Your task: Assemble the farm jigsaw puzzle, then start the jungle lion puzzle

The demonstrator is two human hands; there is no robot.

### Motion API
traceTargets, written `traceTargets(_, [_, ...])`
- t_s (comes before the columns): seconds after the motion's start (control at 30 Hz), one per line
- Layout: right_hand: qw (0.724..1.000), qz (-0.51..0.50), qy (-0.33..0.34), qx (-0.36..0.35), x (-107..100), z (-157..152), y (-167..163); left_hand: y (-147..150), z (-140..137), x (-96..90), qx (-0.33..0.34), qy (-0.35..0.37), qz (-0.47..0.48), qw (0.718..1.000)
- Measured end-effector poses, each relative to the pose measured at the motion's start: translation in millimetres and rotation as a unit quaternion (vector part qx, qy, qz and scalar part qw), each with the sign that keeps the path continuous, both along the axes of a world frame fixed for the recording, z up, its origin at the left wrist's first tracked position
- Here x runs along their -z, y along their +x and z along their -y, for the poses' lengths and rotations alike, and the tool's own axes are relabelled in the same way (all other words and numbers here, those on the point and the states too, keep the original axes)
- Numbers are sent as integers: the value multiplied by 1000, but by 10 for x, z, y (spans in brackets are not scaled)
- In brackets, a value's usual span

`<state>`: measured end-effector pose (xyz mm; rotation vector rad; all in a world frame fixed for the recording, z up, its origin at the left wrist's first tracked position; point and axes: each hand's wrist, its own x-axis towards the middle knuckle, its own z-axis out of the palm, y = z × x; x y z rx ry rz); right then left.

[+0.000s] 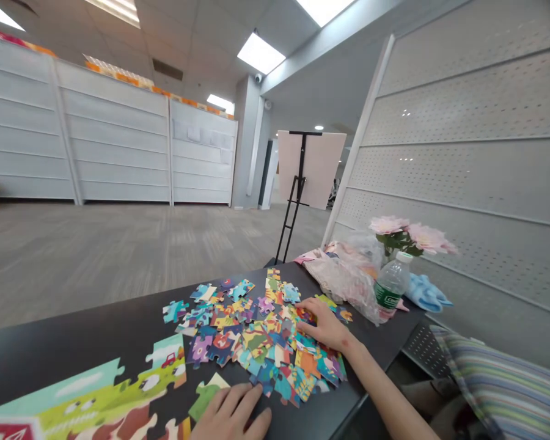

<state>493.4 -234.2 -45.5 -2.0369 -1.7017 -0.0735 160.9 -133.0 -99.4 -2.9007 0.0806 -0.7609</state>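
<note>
Loose jigsaw puzzle pieces (256, 339) lie in a many-coloured heap on a dark table (119, 324). My right hand (323, 324) reaches over the heap's right side, fingers bent and apart, tips on or just above the pieces; nothing shows in its grasp. Near the front edge, my left hand (233, 412) rests palm down with fingers stretched. A green puzzle piece (204, 397) lies at its fingers, partly covered by them. To the left is a joined section of puzzle (87, 397) with a green creature, pale sky and a small red car.
Right of the heap are a clear plastic bag (343, 275), a water bottle (392, 284), pink flowers (421, 235) and a light-blue cloth (426, 293). A striped cushion (508, 379) lies right of the table. Behind stand an easel (297, 183) and white panels (114, 134).
</note>
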Motion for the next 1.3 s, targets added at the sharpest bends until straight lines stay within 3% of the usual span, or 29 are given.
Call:
traceTargets(0.23, [984,-16,110,137,140,-59,265,19,24,-13,3,12,7,1000])
traceTargets(0.37, [979,6,132,154,147,-59,284,13,51,-44,-4,17,-1,1000])
traceTargets(0.47, [986,20,120,118,82,-37,198,10,72,-96,-4,23,-10,1000])
traceTargets(0.63, [999,25,46,-10,-125,27,-91,4,77,-139,-3,5,-21,1000])
traceTargets(0.77, [997,5,-34,-69,-229,99,-567,2,68,-136,1,18,-4,1000])
traceTargets(0.9, [990,-14,-90,-109,-153,146,-1039,10,62,-139,1,30,5,1000])
traceTargets(1.0, [997,-18,-43,-62,-25,128,-1094,16,55,-128,3,22,5,1000])
traceTargets(1.2, [993,45,10,113,115,48,-672,2,33,-80,4,20,-6,1000])
traceTargets(1.3, [994,54,5,99,14,-65,-555,-4,29,-81,1,20,-14,1000])
